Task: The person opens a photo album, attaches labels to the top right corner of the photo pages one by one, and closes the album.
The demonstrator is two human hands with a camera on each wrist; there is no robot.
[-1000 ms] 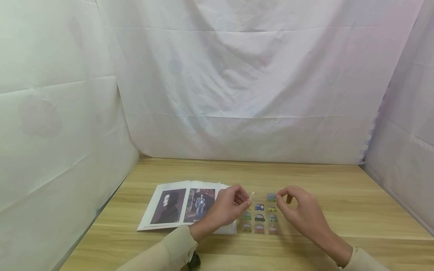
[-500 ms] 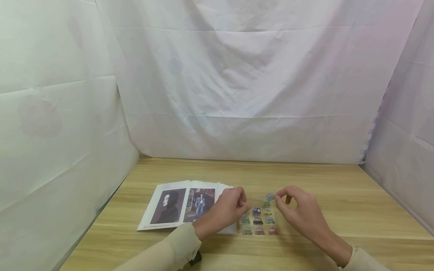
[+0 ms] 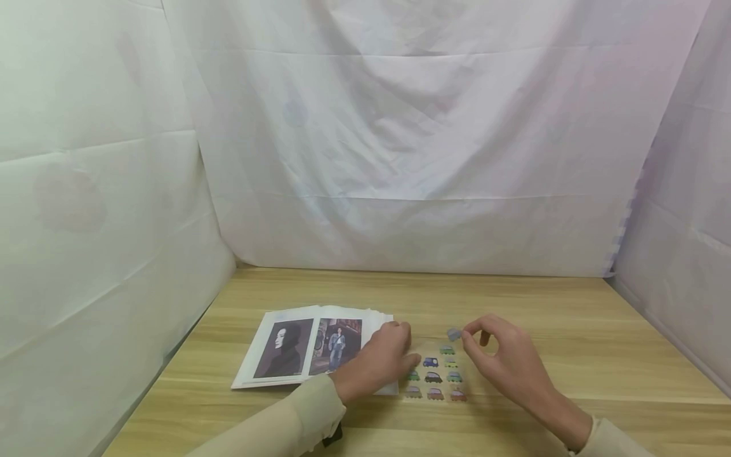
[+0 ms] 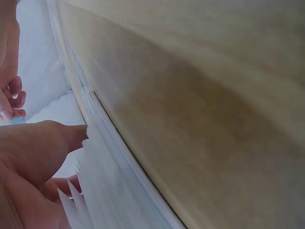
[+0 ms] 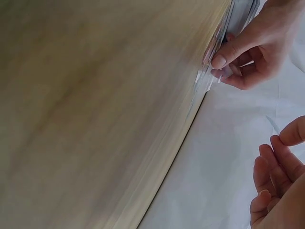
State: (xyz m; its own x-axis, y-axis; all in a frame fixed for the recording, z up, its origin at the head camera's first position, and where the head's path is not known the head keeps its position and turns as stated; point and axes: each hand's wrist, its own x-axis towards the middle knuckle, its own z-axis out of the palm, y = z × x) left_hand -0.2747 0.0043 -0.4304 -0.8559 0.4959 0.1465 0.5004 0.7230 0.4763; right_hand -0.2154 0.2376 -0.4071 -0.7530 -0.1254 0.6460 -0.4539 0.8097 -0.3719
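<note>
Thumb and fingers of my right hand [image 3: 511, 352] pinch a small bluish sticker [image 3: 454, 334] at its edge, raised above the table in the head view. Just below it lies a clear sheet of car stickers [image 3: 434, 377], with several small colourful cars in rows. My left hand [image 3: 379, 358] reaches over the right edge of an open photo album [image 3: 248, 371] and holds the sheet's left edge between thumb and finger. The right wrist view shows the left thumb [image 5: 228, 55] at the sheet's edge; the left fingers partly hide each other there.
The album shows two photos, a dark portrait [image 3: 283, 348] and a standing figure [image 3: 337, 346]. Its loose page edges [image 4: 109, 171] stand beside my left hand. White cloth [image 3: 400, 127] closes off the back and sides of the wooden table [image 3: 548, 298].
The bluish sticker has come apart from the sheet and stays in my right hand. My left hand and the sheet's upper part have moved down toward the table.
</note>
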